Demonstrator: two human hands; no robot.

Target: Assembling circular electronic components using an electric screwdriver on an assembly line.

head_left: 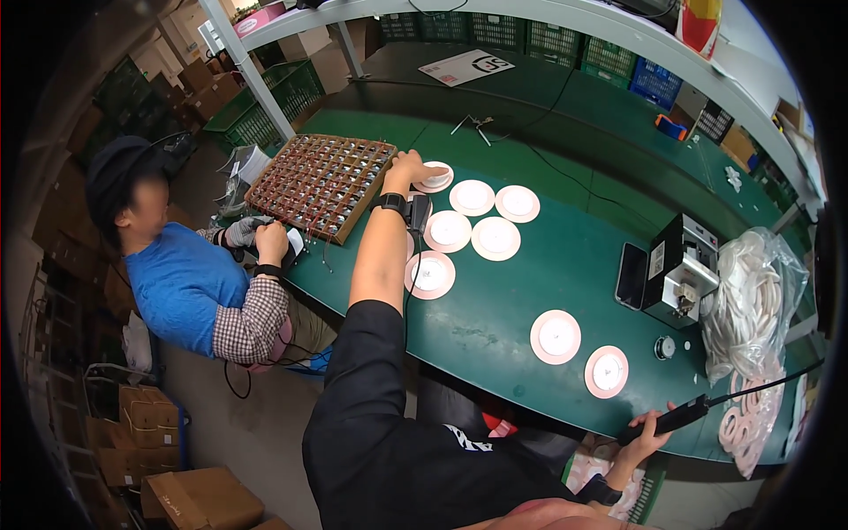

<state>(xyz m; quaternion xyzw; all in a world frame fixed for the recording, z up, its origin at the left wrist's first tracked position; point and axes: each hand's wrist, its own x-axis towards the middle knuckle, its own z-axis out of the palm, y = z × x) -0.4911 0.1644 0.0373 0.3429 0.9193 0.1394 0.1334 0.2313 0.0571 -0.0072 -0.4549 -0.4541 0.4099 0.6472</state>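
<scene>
My left hand point(408, 168) stretches far over the green table, its fingers closed on the white middle of a round pink-rimmed white disc point(436, 185). Several like discs lie flat near that forearm, among them one disc point(473, 197) and another disc point(430, 276), while others are partly hidden behind my wrist. At the table's near edge on the right, my right hand point(652, 433) is wrapped round a black corded electric screwdriver point(676, 417). Close to it lie two more discs, one disc point(556, 336) and a nearer disc point(607, 372).
A divided tray point(327, 181) of small wired parts stands at left, beside a co-worker point(190, 274) whose hands are busy. At right are a black machine point(680, 274), a small round metal part point(664, 347) and a plastic bag of white rings point(751, 300). A shelf point(530, 11) spans above.
</scene>
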